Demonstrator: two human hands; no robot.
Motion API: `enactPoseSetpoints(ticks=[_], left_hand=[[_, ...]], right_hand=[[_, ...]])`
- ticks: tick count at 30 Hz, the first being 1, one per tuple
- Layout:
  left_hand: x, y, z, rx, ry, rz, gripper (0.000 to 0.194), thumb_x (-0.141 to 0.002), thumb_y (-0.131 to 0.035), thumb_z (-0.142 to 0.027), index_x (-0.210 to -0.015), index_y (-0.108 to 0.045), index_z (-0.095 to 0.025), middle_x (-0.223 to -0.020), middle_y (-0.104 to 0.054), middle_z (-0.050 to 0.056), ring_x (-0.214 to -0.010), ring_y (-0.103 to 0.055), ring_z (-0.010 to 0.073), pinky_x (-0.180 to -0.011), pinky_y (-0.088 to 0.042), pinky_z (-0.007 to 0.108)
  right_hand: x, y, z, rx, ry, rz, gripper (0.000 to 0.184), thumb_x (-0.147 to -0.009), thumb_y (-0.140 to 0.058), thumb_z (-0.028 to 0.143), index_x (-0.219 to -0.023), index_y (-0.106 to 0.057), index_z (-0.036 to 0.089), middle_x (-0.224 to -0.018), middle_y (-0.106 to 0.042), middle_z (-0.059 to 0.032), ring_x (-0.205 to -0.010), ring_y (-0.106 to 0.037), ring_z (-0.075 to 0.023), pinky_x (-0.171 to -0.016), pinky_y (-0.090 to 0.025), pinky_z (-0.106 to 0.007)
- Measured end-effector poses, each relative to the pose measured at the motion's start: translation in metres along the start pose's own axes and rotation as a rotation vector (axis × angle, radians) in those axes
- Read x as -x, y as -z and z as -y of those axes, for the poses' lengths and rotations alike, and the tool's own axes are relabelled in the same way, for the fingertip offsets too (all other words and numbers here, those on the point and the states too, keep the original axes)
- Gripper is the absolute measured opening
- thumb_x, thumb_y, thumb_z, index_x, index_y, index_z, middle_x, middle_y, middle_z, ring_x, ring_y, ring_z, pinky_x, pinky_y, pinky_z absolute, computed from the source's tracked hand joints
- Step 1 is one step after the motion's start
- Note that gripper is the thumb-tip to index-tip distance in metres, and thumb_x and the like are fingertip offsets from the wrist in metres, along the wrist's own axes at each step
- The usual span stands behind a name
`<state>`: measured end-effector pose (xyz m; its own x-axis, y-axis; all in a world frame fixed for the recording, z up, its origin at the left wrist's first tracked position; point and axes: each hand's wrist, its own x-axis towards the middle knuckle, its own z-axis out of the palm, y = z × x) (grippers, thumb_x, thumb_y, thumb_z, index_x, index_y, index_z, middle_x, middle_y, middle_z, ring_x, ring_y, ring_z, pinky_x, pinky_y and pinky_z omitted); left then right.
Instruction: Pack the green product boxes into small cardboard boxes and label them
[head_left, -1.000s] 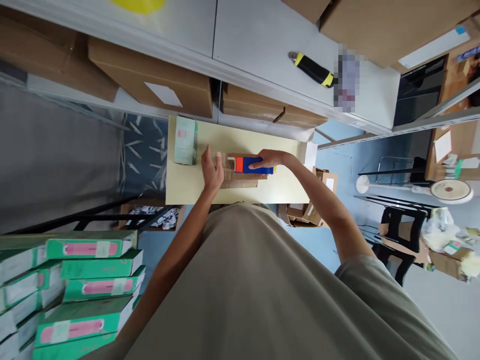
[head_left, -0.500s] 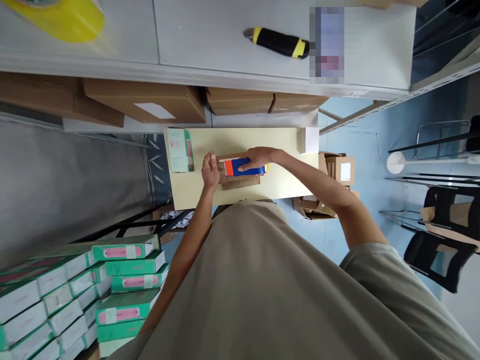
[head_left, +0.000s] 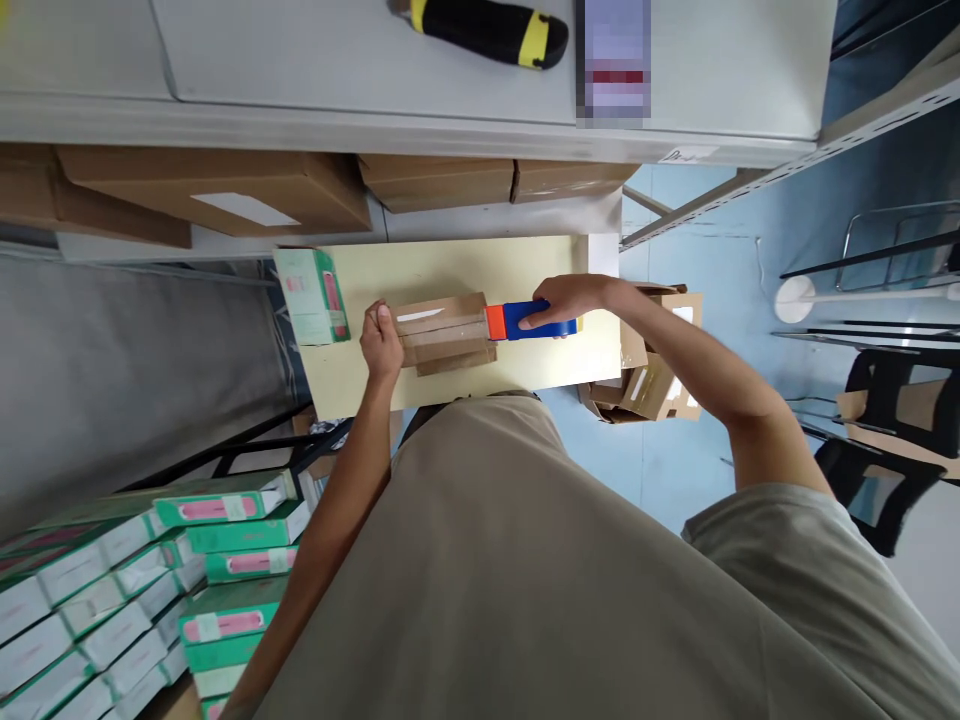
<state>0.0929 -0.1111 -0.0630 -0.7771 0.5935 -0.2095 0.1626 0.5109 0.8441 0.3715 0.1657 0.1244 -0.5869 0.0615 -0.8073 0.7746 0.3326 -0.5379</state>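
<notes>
A brown cardboard box [head_left: 442, 332] lies on the cream tabletop [head_left: 450, 262], with a strip of clear tape along its top. My left hand [head_left: 382, 342] grips the box's left end, thumb on top. In my right hand [head_left: 571, 300] is a blue and orange tape dispenser [head_left: 536, 320], its orange end at the right edge of the box. My fingers wrap over the dispenser's body, hiding part of it. A green and white box [head_left: 311, 297] stands at the table's left end, apart from my left hand.
Over the table runs a grey shelf [head_left: 315, 80] bearing a black and yellow utility knife [head_left: 491, 30]. Cardboard cartons [head_left: 435, 182] sit beneath it. Stacked green and white boxes [head_left: 232, 565] rise at lower left. Opened cartons [head_left: 649, 385] are on the right; black chairs [head_left: 892, 400] stand farther off.
My right hand has drawn the tape dispenser rightward along the box, from near its left end to its right edge. More of the box top shows. The view has shifted somewhat.
</notes>
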Motion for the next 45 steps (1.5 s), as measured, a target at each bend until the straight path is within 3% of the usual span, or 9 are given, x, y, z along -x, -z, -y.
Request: enactPoseSetpoints(ticks=[3, 8, 14, 18, 22, 27, 33, 38, 45], left_hand=[[0.0, 0.0, -0.001, -0.037, -0.001, -0.023, 0.06, -0.108, -0.051, -0.076, -0.125, -0.073, -0.023, -0.136, -0.076, 0.016, -0.139, -0.07, 0.0293, -0.131, -0.047, 0.045], [0.0, 0.001, -0.004, -0.081, -0.012, -0.032, 0.06, -0.111, -0.048, -0.075, -0.123, -0.073, -0.022, -0.13, -0.078, 0.015, -0.134, -0.073, 0.0275, -0.127, -0.051, 0.041], [0.002, 0.002, -0.011, -0.247, 0.01, -0.02, 0.066, -0.117, -0.033, -0.068, -0.131, -0.072, -0.017, -0.139, -0.076, 0.02, -0.143, -0.068, 0.0306, -0.13, -0.048, 0.046], [0.002, 0.002, -0.014, -0.316, 0.011, -0.011, 0.068, -0.118, -0.028, -0.064, -0.132, -0.071, -0.015, -0.142, -0.075, 0.022, -0.147, -0.066, 0.0329, -0.131, -0.046, 0.048], [0.0, 0.001, -0.011, -0.338, 0.018, -0.036, 0.066, -0.117, -0.029, -0.065, -0.127, -0.072, -0.015, -0.138, -0.076, 0.022, -0.146, -0.066, 0.0345, -0.132, -0.046, 0.051], [-0.001, 0.001, -0.008, -0.357, 0.033, -0.054, 0.064, -0.116, -0.03, -0.067, -0.122, -0.072, -0.018, -0.133, -0.077, 0.02, -0.144, -0.067, 0.0343, -0.132, -0.047, 0.051], [-0.003, 0.002, -0.004, -0.357, 0.011, -0.061, 0.063, -0.116, -0.031, -0.066, -0.121, -0.071, -0.019, -0.135, -0.077, 0.019, -0.144, -0.067, 0.0328, -0.132, -0.047, 0.05], [-0.002, 0.003, -0.005, -0.364, 0.018, -0.038, 0.064, -0.117, -0.029, -0.066, -0.124, -0.071, -0.017, -0.137, -0.074, 0.022, -0.144, -0.067, 0.0343, -0.131, -0.047, 0.051], [0.0, 0.002, -0.014, -0.372, 0.023, -0.014, 0.057, -0.118, -0.029, -0.059, -0.123, -0.07, -0.019, -0.135, -0.075, 0.02, -0.145, -0.067, 0.0324, -0.13, -0.048, 0.047]], right_hand=[[0.017, 0.011, -0.025, -0.1, -0.035, 0.055, 0.056, -0.083, -0.096, 0.074, -0.091, -0.08, 0.021, -0.071, -0.071, -0.004, -0.075, -0.072, -0.0245, -0.069, -0.05, -0.037], [0.023, 0.023, -0.05, -0.174, -0.086, 0.021, 0.059, -0.081, -0.097, 0.076, -0.093, -0.082, 0.02, -0.071, -0.071, -0.0039, -0.075, -0.074, -0.0259, -0.071, -0.054, -0.039], [-0.008, 0.015, -0.049, 0.256, -0.165, -0.012, 0.07, -0.094, -0.08, 0.081, -0.109, -0.083, 0.013, -0.092, -0.08, -0.0121, -0.091, -0.079, -0.0312, -0.08, -0.055, -0.04], [-0.028, 0.001, -0.041, 0.384, -0.197, -0.052, 0.073, -0.098, -0.08, 0.074, -0.127, -0.081, 0.008, -0.105, -0.083, -0.0184, -0.103, -0.08, -0.0367, -0.085, -0.058, -0.041], [-0.043, -0.019, -0.032, 0.41, -0.214, -0.118, 0.069, -0.101, -0.081, 0.064, -0.139, -0.077, 0.006, -0.116, -0.083, -0.0231, -0.112, -0.08, -0.0399, -0.09, -0.061, -0.043], [-0.058, -0.051, -0.014, 0.367, -0.228, -0.239, 0.054, -0.105, -0.078, 0.051, -0.138, -0.079, 0.008, -0.124, -0.083, -0.0237, -0.12, -0.08, -0.041, -0.101, -0.062, -0.048], [-0.078, -0.094, -0.008, 0.29, -0.264, -0.43, 0.046, -0.107, -0.075, 0.046, -0.133, -0.079, 0.008, -0.128, -0.082, -0.0259, -0.119, -0.08, -0.041, -0.095, -0.061, -0.048], [-0.107, -0.14, -0.027, 0.178, -0.294, -0.605, 0.042, -0.116, -0.06, 0.033, -0.141, -0.068, 0.001, -0.118, -0.083, -0.0277, -0.115, -0.079, -0.0365, -0.113, -0.051, -0.052], [-0.112, -0.193, -0.089, 0.073, -0.399, -0.885, 0.044, -0.121, -0.045, 0.039, -0.141, -0.063, 0.004, -0.132, -0.077, -0.0288, -0.128, -0.07, -0.0357, -0.126, -0.04, -0.053]])
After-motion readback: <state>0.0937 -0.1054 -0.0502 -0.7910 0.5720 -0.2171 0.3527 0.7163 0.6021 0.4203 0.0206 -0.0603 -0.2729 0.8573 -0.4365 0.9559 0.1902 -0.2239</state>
